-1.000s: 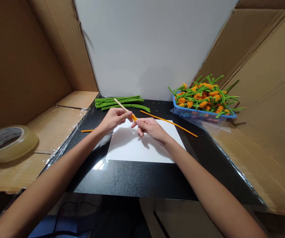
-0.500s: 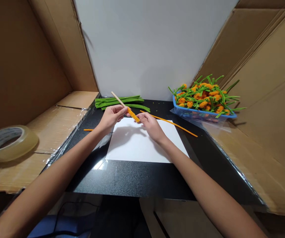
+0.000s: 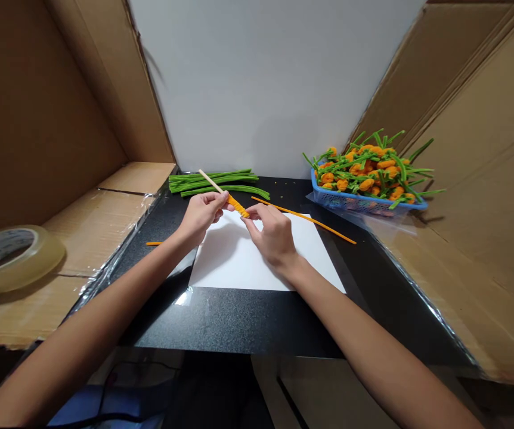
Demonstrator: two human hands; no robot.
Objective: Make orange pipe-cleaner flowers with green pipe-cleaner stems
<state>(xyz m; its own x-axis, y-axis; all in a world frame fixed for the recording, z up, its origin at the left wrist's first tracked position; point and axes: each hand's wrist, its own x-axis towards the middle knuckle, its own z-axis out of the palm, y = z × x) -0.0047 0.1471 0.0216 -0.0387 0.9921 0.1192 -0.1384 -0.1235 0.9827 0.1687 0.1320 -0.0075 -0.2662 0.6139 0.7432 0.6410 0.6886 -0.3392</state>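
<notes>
My left hand [image 3: 204,215] is closed around a thin wooden stick [image 3: 211,181], which slants up to the left. An orange pipe cleaner [image 3: 238,207] is coiled tightly around the stick's lower end, between my two hands. The thumb and fingertips of my right hand [image 3: 271,229] pinch the coil at its lower right end. Both hands are above a white sheet of paper [image 3: 239,271]. A straight orange pipe cleaner [image 3: 319,223] lies just beyond my right hand, partly over the paper's far edge.
Green pipe cleaners [image 3: 214,182] lie bundled at the back. A blue basket [image 3: 368,201] at the back right is heaped with orange and green pipe-cleaner pieces. A tape roll [image 3: 42,262] rests on cardboard at left. Cardboard walls flank the black table [image 3: 239,322].
My right hand has turned, with its knuckles now higher and its thumb and fingertips pinching the coil's end. My left hand keeps its grip on the stick, tilted slightly flatter.
</notes>
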